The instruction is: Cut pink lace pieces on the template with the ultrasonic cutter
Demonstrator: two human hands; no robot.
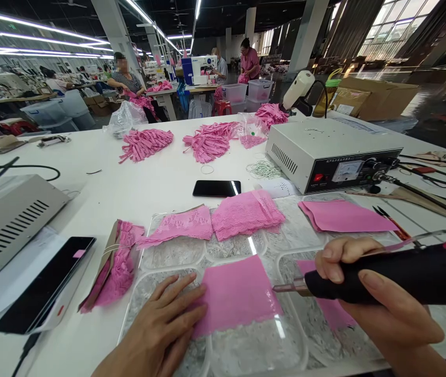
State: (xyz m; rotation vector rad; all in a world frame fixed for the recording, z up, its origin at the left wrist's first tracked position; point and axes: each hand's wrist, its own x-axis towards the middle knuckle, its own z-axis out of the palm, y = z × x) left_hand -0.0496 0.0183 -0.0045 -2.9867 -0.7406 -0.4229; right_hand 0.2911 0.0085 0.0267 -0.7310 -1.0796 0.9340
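Observation:
My left hand [160, 324] lies flat with its fingers spread, the fingertips over the left edge of a pink fabric piece [238, 293]. That piece rests on a clear, marbled sheet [258, 345] with rounded panels. My right hand [380, 293] is wrapped round a black ultrasonic handpiece [395, 275]. The narrow metal tip [285, 287] is at the fabric's right edge; I cannot tell whether it presses down. Another pink piece [333, 309] lies partly beneath the handpiece. Beyond are pink lace pieces [246, 212] and a folded pink stack [344, 215].
A grey power box [333, 149] with a meter stands at back right. A phone [217, 188] lies behind the lace. Left are a tied lace bundle [118, 262], a black tablet-like device [47, 283] and a vented box [14, 220]. Pink strips [146, 144] lie farther back; people work beyond.

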